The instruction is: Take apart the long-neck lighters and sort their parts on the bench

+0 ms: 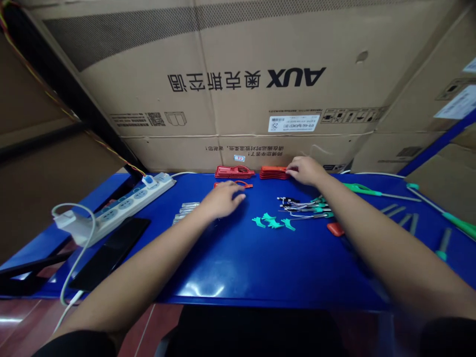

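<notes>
My left hand (223,199) hovers over the blue table just in front of a red plastic frame (242,184), its fingers apart and nothing held. Behind that frame lies a stack of similar red parts (234,172). My right hand (302,169) has its fingertips closed on the right end of an orange-red stack of parts (272,172) by the cardboard. Several small teal pieces (273,222) lie mid-table. To their right is a bundle of thin wired parts (305,206). Silvery cylindrical pieces (185,210) are partly hidden behind my left forearm.
A white power strip (130,202) and a black phone (111,253) with a white cable are at the left. Green-handled tools (360,189) and grey rods (405,218) lie at the right, near a red piece (335,228). Cardboard (230,44) walls the back.
</notes>
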`<state>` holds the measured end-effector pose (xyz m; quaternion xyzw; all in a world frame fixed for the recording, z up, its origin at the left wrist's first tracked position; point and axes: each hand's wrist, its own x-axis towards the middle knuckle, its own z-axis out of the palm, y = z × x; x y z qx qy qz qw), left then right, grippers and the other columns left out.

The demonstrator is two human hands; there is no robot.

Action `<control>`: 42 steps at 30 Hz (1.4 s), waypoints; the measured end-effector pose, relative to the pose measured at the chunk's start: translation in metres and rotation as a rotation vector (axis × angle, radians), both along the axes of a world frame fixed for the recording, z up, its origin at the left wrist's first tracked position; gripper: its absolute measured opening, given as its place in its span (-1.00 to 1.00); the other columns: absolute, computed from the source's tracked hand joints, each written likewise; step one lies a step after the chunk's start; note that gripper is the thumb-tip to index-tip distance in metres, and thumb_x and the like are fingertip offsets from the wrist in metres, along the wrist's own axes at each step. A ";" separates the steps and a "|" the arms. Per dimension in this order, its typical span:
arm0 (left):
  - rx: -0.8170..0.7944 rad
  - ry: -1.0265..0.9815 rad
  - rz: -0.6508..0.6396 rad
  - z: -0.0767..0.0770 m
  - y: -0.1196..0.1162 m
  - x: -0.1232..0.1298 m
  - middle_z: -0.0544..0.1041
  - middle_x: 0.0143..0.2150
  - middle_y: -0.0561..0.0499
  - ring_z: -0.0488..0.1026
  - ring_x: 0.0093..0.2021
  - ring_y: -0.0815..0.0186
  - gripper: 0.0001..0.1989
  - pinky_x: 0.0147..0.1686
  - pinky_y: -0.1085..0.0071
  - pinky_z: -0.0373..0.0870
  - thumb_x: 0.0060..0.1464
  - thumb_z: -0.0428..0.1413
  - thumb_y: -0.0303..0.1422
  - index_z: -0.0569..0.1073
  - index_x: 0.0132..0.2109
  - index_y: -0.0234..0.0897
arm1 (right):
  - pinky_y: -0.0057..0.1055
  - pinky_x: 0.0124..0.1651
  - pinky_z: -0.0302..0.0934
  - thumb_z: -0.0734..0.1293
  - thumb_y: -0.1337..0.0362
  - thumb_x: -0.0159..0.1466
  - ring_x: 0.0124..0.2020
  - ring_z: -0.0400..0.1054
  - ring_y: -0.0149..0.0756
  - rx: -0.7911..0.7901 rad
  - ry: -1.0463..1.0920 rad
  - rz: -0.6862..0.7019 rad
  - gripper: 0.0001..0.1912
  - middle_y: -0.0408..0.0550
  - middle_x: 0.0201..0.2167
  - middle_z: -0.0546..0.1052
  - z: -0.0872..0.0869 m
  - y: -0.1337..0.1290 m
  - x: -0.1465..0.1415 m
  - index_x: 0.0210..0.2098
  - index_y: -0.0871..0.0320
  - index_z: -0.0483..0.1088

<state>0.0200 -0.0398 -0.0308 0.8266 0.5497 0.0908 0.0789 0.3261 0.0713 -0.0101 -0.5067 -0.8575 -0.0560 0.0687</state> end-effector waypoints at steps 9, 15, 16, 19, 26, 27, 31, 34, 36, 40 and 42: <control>-0.066 0.180 0.085 -0.019 0.031 -0.032 0.27 0.39 -0.19 0.27 0.28 -0.20 -0.40 0.10 -0.04 0.31 0.25 -0.02 0.03 0.29 0.35 -0.06 | -0.31 -0.06 0.27 0.26 0.20 0.34 -0.15 0.45 -0.19 -0.115 -0.031 0.198 -0.72 0.00 -0.18 0.58 -0.002 -0.042 0.008 -0.17 0.10 0.60; 0.083 0.177 0.057 -0.008 0.037 -0.027 0.41 0.26 -0.22 0.35 0.19 -0.09 -0.47 0.09 0.07 0.34 0.26 0.00 -0.04 0.41 0.26 -0.19 | -0.32 -0.10 0.27 0.25 0.19 0.35 -0.14 0.46 -0.18 -0.108 -0.057 0.113 -0.70 0.01 -0.16 0.60 -0.019 -0.027 0.008 -0.15 0.12 0.60; 0.131 0.172 0.051 -0.004 0.041 -0.028 0.43 0.23 -0.20 0.36 0.17 -0.04 -0.52 0.10 0.10 0.33 0.29 -0.02 -0.10 0.42 0.23 -0.20 | -0.32 -0.11 0.27 0.25 0.18 0.34 -0.15 0.46 -0.18 -0.102 -0.060 0.102 -0.71 0.00 -0.15 0.60 -0.020 -0.024 0.007 -0.14 0.11 0.60; 0.252 0.176 0.041 0.006 0.057 -0.035 0.49 0.14 -0.17 0.38 0.12 0.03 -0.62 0.10 0.14 0.31 0.31 -0.05 -0.27 0.47 0.17 -0.21 | -0.32 -0.14 0.26 0.25 0.17 0.34 -0.14 0.46 -0.17 -0.072 -0.062 0.085 -0.69 0.00 -0.12 0.60 -0.021 -0.024 0.001 -0.11 0.10 0.59; 0.289 0.221 -0.029 0.001 0.092 -0.051 0.59 -0.04 -0.10 0.46 -0.02 0.08 -0.67 -0.05 0.23 0.37 0.27 0.02 -0.32 0.54 0.10 -0.12 | -0.29 -0.08 0.24 0.19 0.19 0.38 -0.03 0.42 -0.11 0.005 -0.051 0.141 -0.64 0.04 -0.05 0.58 -0.010 -0.033 -0.043 -0.01 0.08 0.55; 0.295 0.217 -0.028 -0.001 0.095 -0.052 0.60 -0.06 -0.11 0.47 -0.03 0.08 -0.66 -0.06 0.22 0.37 0.29 -0.01 -0.33 0.55 0.09 -0.13 | -0.28 -0.05 0.24 0.18 0.18 0.39 0.00 0.39 -0.11 0.012 -0.045 0.158 -0.64 0.03 -0.03 0.57 -0.009 -0.031 -0.054 0.02 0.07 0.54; 0.306 0.185 -0.032 -0.005 0.099 -0.053 0.61 -0.08 -0.13 0.47 -0.04 0.10 -0.67 -0.06 0.24 0.37 0.29 -0.02 -0.35 0.57 0.07 -0.17 | -0.27 0.01 0.22 0.13 0.17 0.43 0.08 0.34 -0.11 0.045 -0.010 0.147 -0.57 0.06 0.08 0.52 -0.011 -0.015 -0.098 0.19 0.08 0.41; 0.299 0.148 -0.039 -0.005 0.100 -0.054 0.60 -0.07 -0.14 0.47 -0.03 0.10 -0.66 -0.03 0.24 0.38 0.28 -0.01 -0.35 0.56 0.08 -0.19 | -0.24 -0.03 0.21 0.18 0.18 0.40 0.01 0.37 -0.08 0.046 -0.015 0.118 -0.58 0.11 0.03 0.54 -0.016 -0.005 -0.121 0.17 0.12 0.43; 0.284 0.114 -0.049 -0.004 0.100 -0.057 0.59 -0.06 -0.13 0.46 -0.01 0.12 -0.67 0.00 0.25 0.38 0.27 0.01 -0.35 0.55 0.09 -0.22 | -0.20 -0.01 0.17 0.23 0.19 0.37 -0.01 0.36 -0.04 0.048 -0.037 0.130 -0.64 0.11 -0.05 0.58 -0.019 -0.001 -0.129 0.07 0.12 0.51; 0.261 0.007 -0.034 -0.001 0.100 -0.070 0.55 0.02 -0.14 0.44 0.07 0.16 -0.68 0.13 0.29 0.33 0.22 0.09 -0.35 0.55 0.09 -0.25 | -0.14 0.04 0.06 0.21 0.22 0.37 -0.01 0.34 -0.02 0.060 -0.073 0.161 -0.68 0.09 -0.11 0.62 -0.020 0.004 -0.132 -0.06 0.10 0.57; 0.246 -0.056 0.015 -0.001 0.100 -0.079 0.54 0.03 -0.14 0.45 0.07 0.15 -0.70 0.15 0.28 0.33 0.20 0.12 -0.36 0.57 0.05 -0.26 | -0.15 0.02 0.04 0.18 0.21 0.39 -0.03 0.35 -0.04 0.060 -0.082 0.164 -0.66 0.09 -0.11 0.62 -0.020 0.006 -0.131 -0.04 0.10 0.56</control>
